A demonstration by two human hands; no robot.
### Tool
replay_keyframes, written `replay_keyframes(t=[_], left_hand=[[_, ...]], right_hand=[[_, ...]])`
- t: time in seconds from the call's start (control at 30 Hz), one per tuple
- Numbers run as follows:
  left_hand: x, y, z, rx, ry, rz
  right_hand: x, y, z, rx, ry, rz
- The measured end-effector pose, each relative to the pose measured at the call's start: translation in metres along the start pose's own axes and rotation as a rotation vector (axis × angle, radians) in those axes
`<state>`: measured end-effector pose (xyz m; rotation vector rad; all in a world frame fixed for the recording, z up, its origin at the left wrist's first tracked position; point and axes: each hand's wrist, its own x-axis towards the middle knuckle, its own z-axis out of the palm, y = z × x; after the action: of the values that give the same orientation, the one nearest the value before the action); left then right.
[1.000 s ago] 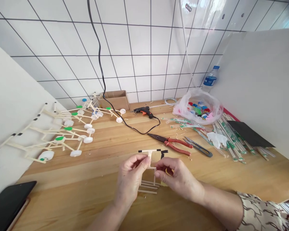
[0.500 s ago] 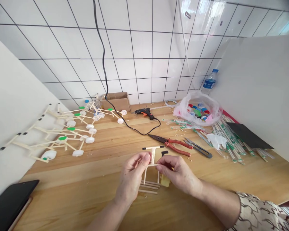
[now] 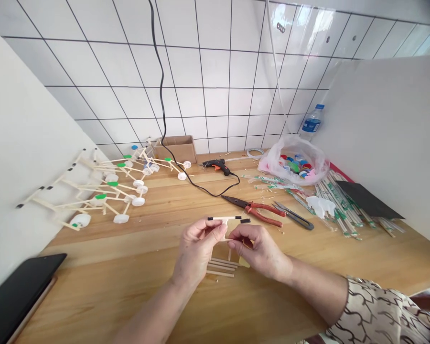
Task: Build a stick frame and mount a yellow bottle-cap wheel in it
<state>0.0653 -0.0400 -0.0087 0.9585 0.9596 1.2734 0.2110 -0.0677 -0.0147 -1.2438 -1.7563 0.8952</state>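
Between my hands is a small frame of wooden sticks point(image 3: 218, 219), its top crossbar tipped in black. My left hand point(image 3: 195, 251) pinches its middle between thumb and fingers. On the other side, my right hand point(image 3: 263, 251) has closed its thumb and fingertips on the lower cross stick; the fingers hide part of the frame. A black-ended piece point(image 3: 245, 220) shows just above the right fingers. Several loose wooden sticks point(image 3: 224, 263) lie on the table under the hands, beside a yellowish block point(image 3: 243, 262) partly covered by the right hand.
Red-handled pliers point(image 3: 263, 209) and thread snips point(image 3: 295, 217) lie beyond my hands. Farther back are a glue gun point(image 3: 217, 165), a cardboard box point(image 3: 181, 149) and a bag of bottle caps point(image 3: 272, 165). Stick cars point(image 3: 107, 196) stand left, wrapped sticks point(image 3: 340, 205) right, a phone point(image 3: 28, 286) front left.
The stick frame has tipped, so its legs show less and its black-tipped bar looks nearer the fingers. Both hands keep hold of it. The whole view has shifted slightly.
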Motion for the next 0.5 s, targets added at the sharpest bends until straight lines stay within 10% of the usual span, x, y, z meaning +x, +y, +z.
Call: replay_keyframes(t=[0.5], left_hand=[[0.007, -0.011, -0.01, 0.224, -0.226, 0.1]], right_hand=[[0.01, 0.003, -0.012, 0.047, 0.069, 0.022]])
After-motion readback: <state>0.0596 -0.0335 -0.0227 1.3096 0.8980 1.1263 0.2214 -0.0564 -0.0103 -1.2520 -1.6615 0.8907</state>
